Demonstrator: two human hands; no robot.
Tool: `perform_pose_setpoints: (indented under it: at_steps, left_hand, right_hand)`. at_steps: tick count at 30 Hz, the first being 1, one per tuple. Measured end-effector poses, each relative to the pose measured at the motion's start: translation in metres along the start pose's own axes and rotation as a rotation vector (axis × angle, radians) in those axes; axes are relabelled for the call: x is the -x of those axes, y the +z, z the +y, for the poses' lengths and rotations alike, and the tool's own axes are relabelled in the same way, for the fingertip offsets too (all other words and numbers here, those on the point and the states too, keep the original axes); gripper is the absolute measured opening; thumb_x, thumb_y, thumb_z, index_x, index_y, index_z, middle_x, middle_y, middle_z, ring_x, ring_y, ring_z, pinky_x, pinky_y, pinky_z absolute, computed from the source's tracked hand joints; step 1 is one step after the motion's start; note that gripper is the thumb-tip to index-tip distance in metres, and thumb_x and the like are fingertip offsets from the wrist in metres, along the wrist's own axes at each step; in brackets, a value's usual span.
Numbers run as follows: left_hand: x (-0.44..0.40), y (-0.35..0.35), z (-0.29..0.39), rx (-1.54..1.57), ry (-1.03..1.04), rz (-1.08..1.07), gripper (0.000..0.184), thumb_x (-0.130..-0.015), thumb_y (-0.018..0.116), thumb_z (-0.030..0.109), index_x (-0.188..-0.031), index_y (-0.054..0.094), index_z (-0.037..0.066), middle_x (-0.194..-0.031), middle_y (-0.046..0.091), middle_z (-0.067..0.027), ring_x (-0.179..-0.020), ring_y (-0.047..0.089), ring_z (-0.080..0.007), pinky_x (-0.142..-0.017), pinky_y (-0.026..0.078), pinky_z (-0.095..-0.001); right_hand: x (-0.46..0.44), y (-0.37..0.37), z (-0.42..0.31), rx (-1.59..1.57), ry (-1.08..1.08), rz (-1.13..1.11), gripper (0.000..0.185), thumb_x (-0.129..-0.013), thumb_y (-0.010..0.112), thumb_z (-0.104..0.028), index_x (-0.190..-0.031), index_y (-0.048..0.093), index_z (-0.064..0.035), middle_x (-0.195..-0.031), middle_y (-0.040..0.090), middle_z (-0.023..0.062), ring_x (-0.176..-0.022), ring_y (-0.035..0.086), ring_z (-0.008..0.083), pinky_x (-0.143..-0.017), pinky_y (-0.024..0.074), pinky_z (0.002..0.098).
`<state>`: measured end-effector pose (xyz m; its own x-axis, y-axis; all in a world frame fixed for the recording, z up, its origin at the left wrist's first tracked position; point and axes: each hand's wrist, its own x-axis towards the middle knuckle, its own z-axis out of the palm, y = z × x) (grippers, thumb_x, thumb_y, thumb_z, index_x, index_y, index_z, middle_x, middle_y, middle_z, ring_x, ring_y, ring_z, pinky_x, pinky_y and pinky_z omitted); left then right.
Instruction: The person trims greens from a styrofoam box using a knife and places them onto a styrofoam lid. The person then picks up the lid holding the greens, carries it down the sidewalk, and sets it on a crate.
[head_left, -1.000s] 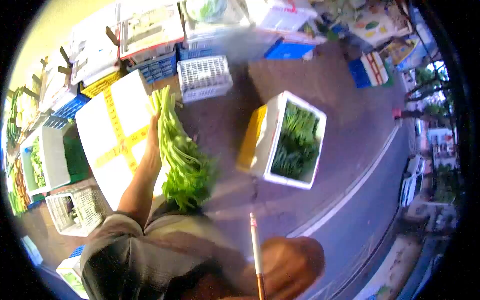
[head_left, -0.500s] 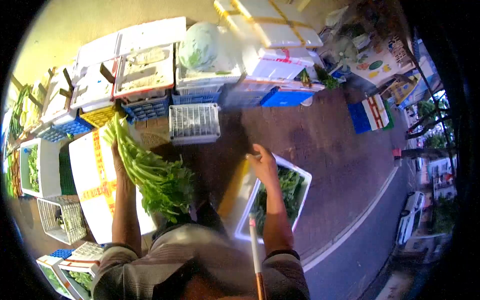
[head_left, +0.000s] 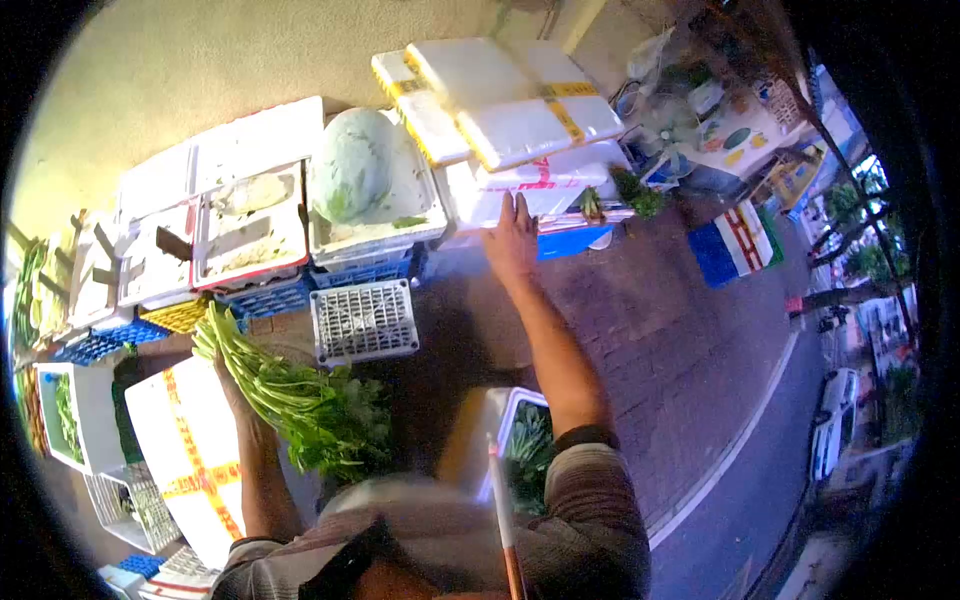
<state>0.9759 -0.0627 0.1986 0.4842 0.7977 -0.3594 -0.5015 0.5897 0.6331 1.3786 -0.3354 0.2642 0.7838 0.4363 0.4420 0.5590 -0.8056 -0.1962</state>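
In curled left hand (head_left: 233, 388): leafy greens (head_left: 305, 410), held | well apart from them: right hand (head_left: 512, 246), uncurled, empty

The brown paved ground (head_left: 640, 350) is carrying a white slatted crate (head_left: 364, 322) and, well apart from it, a blue, white and red box (head_left: 738, 245). Blue crates (head_left: 265, 299) along the wall are supporting pale trays (head_left: 415, 190), one holding a large green melon (head_left: 352, 165). Beside that, a white foam box (head_left: 585, 165) is bearing yellow-taped slabs (head_left: 500, 105).
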Motion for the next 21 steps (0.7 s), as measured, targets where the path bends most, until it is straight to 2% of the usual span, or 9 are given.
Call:
perform_pose_setpoints:
  at_steps: [2, 5, 8, 12, 13, 15, 17, 18, 21]
  left_hand:
    - [-0.028, 0.015, -0.010, -0.036, -0.055, 0.042, 0.047, -0.094, 0.056, 0.047, -0.122, 0.054, 0.009, -0.096, 0.060, -0.0078, -0.080, 0.063, -0.0194, -0.064, 0.058, -0.0356]
    - [-0.059, 0.067, -0.020, -0.087, -0.034, 0.159, 0.054, -0.093, 0.053, 0.051, -0.124, 0.052, 0.008, -0.097, 0.057, -0.0096, -0.081, 0.063, -0.0187, -0.066, 0.058, -0.0331]
    - [-0.116, 0.073, -0.026, -0.185, -0.025, 0.028, 0.055, -0.093, 0.053, 0.054, -0.123, 0.051, 0.007, -0.102, 0.058, -0.0105, -0.081, 0.064, -0.0194, -0.064, 0.058, -0.0328]
    - [-0.184, 0.045, -0.038, -0.089, -0.168, -0.054, 0.061, -0.090, 0.058, 0.056, -0.130, 0.051, 0.011, -0.110, 0.058, -0.0089, -0.090, 0.063, -0.0224, -0.070, 0.059, -0.0358]
    - [-0.176, 0.069, -0.036, -0.056, -0.153, -0.084, 0.060, -0.090, 0.058, 0.056, -0.130, 0.052, 0.012, -0.111, 0.058, -0.0083, -0.091, 0.062, -0.0228, -0.072, 0.059, -0.0365]
    - [-0.178, 0.086, -0.036, -0.008, -0.174, -0.096, 0.060, -0.089, 0.059, 0.056, -0.130, 0.052, 0.012, -0.113, 0.059, -0.0077, -0.095, 0.061, -0.0240, -0.079, 0.057, -0.0400]
    - [-0.190, 0.080, -0.042, -0.103, -0.112, -0.074, 0.062, -0.095, 0.048, 0.059, -0.138, 0.048, 0.014, -0.121, 0.060, -0.0080, -0.102, 0.061, -0.0251, -0.088, 0.054, -0.0420]
    - [-0.207, 0.063, -0.045, -0.037, -0.203, -0.175, 0.062, -0.096, 0.045, 0.059, -0.141, 0.044, 0.016, -0.126, 0.058, -0.0083, -0.104, 0.060, -0.0265, -0.090, 0.053, -0.0436]
    - [-0.211, 0.081, -0.054, -0.083, -0.190, -0.108, 0.060, -0.097, 0.043, 0.057, -0.141, 0.044, 0.016, -0.125, 0.057, -0.0083, -0.104, 0.060, -0.0266, -0.089, 0.054, -0.0437]
  right_hand:
    - [-0.039, 0.029, 0.009, 0.094, 0.011, 0.009, 0.094, -0.072, 0.080, -0.032, -0.148, 0.029, -0.0062, -0.149, 0.034, 0.0223, -0.137, 0.036, 0.0401, -0.114, 0.0243, 0.0571]
    - [-0.087, 0.047, 0.006, 0.204, 0.012, 0.003, 0.097, -0.069, 0.082, -0.035, -0.146, 0.031, -0.0053, -0.149, 0.032, 0.0195, -0.141, 0.028, 0.0403, -0.111, 0.0236, 0.0646]
    - [-0.127, 0.057, 0.006, 0.238, -0.050, -0.001, 0.095, -0.069, 0.082, -0.039, -0.144, 0.034, -0.0064, -0.150, 0.030, 0.0187, -0.143, 0.022, 0.0411, -0.108, 0.0217, 0.0701]
    - [-0.149, 0.082, 0.020, 0.253, -0.073, 0.079, 0.085, -0.071, 0.080, -0.038, -0.139, 0.042, -0.0056, -0.148, 0.035, 0.0184, -0.141, 0.027, 0.0389, -0.109, 0.0183, 0.0710]
    - [-0.154, 0.091, 0.026, 0.273, -0.066, 0.094, 0.082, -0.072, 0.079, -0.037, -0.139, 0.043, -0.0055, -0.147, 0.037, 0.0181, -0.141, 0.028, 0.0381, -0.109, 0.0173, 0.0713]
    - [-0.167, 0.107, 0.046, 0.247, -0.118, 0.234, 0.069, -0.072, 0.074, -0.018, -0.133, 0.046, -0.0025, -0.142, 0.043, 0.0170, -0.135, 0.037, 0.0379, -0.108, 0.0255, 0.0669]
    - [-0.176, 0.086, 0.047, 0.219, -0.100, 0.249, 0.061, -0.072, 0.070, -0.011, -0.128, 0.048, -0.0009, -0.137, 0.047, 0.0189, -0.131, 0.041, 0.0392, -0.109, 0.0321, 0.0563]
    - [-0.182, 0.075, 0.050, 0.172, -0.099, 0.251, 0.060, -0.072, 0.070, -0.011, -0.127, 0.049, -0.0006, -0.135, 0.047, 0.0195, -0.131, 0.041, 0.0396, -0.110, 0.0332, 0.0531]
    - [-0.198, 0.031, 0.069, 0.034, -0.104, 0.295, 0.058, -0.075, 0.068, -0.009, -0.127, 0.047, 0.0012, -0.132, 0.049, 0.0227, -0.129, 0.043, 0.0414, -0.109, 0.0378, 0.0432]
